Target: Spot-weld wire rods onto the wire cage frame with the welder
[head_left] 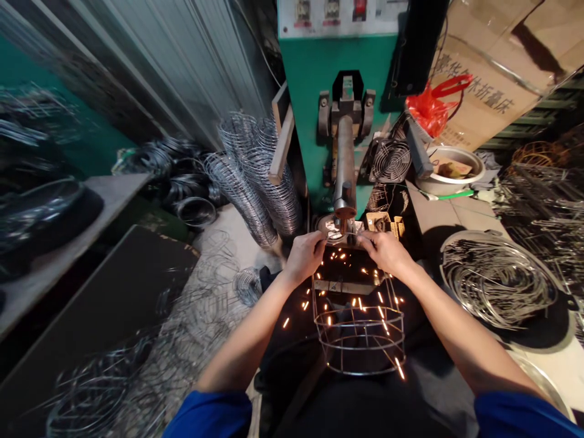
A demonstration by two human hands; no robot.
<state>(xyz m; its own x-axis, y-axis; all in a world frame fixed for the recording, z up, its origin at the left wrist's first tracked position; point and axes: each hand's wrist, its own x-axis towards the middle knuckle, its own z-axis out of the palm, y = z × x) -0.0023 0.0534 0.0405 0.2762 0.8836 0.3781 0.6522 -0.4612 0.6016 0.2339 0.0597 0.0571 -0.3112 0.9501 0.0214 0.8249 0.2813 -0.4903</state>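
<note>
A wire basket frame [360, 347] with curved rungs hangs in front of me, its top end up at the spot welder's electrode [345, 210]. My left hand [306, 255] pinches the wire on the left of the electrode tip. On the other side, my right hand [385, 249] grips wire with thumb and fingers close to the tip. Orange sparks fly down from the contact point, over and around the frame. The exact wire ends between my fingers are too small to make out.
The green welding machine [298, 109] stands straight ahead. Tall stacks of wire rings [255, 188] rise to its left. A round tray [566, 322] of bent wire pieces lies right, below a white bowl [479, 167]. Loose wire [196, 310] covers the floor at left.
</note>
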